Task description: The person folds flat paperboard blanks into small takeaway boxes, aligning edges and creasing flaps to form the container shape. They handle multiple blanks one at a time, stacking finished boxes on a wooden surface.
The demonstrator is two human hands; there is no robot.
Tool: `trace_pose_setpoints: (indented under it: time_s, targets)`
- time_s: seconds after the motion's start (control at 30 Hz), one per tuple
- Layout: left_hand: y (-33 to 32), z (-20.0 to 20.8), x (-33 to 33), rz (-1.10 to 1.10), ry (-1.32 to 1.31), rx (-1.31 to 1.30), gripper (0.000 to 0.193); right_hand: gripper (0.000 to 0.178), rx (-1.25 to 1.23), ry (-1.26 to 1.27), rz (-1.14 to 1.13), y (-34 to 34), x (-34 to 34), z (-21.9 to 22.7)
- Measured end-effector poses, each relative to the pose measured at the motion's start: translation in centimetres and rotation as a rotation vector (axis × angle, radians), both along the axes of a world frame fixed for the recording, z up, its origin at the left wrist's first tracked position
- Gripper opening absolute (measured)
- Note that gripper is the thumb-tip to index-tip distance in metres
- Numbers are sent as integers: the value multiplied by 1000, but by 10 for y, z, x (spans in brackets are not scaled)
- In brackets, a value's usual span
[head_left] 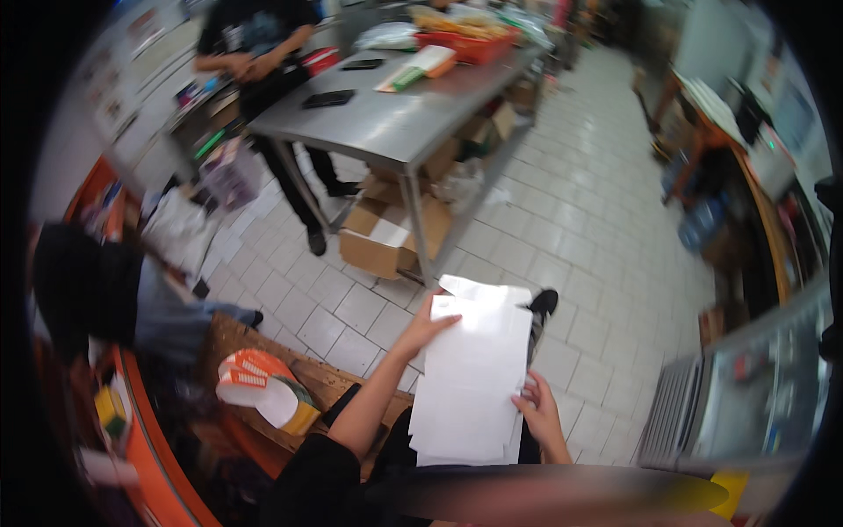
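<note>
On the left, a person in a dark top (88, 290) bent over. Next came a wooden worktop (237, 336) with orange and white cardboard pieces (255, 378) lying on it in a loose pile. Farther back, another person (259, 44) stood with both hands close together, beside a steel worktop (386, 119). Two dark phones (329, 98) lay flat on that worktop, and an open brown cardboard box (369, 250) sat under it.

In the middle, the left hand (428, 329) pinched the left edge of a flat white carton (474, 378), near its top, with a finger over the front. The carton was in front of the person's lap, with little flaps sticking out at its edges. The right hand (542, 411) pinched its right edge, lower down. A black shoe (546, 302) showed just beside the carton's top right corner. Far to the right was a big blue water jug (700, 224).
</note>
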State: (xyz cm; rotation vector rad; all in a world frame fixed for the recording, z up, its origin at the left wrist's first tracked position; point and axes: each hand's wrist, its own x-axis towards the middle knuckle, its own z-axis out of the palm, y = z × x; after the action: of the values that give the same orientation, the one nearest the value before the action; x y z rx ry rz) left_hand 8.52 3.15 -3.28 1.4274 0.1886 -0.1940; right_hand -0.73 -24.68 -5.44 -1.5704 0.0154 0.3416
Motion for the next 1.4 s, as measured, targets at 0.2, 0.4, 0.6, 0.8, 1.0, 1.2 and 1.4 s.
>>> trace_pose_setpoints:
  time_s: [0.2, 0.4, 0.6, 0.8, 1.0, 1.2, 1.4]
  targets:
    - [-9, 27, 0, -20, -222, 186, 61, 61, -1, 21, -38, 5, -10, 34]
    - [-2, 45, -24, 39, -305, 179, 46, 57, 134, -111, -32, 2, -17, 35]
    - [-12, 21, -65, 218, -581, 729, 32, 54, -92, -183, -34, 2, -38, -4]
    - [-16, 34, -91, 328, -559, 685, 28, 43, -480, -448, -144, -7, -51, 14]
    - [-6, 55, -105, 204, -296, 109, 27, 42, -540, -447, -173, -11, -64, 52]
    - [5, 81, -96, 357, -444, -518, 35, 33, -155, -160, 168, -20, -71, 58]
    - [5, 91, -73, 369, -424, -279, 41, 33, 64, 79, 143, -7, -67, 56]
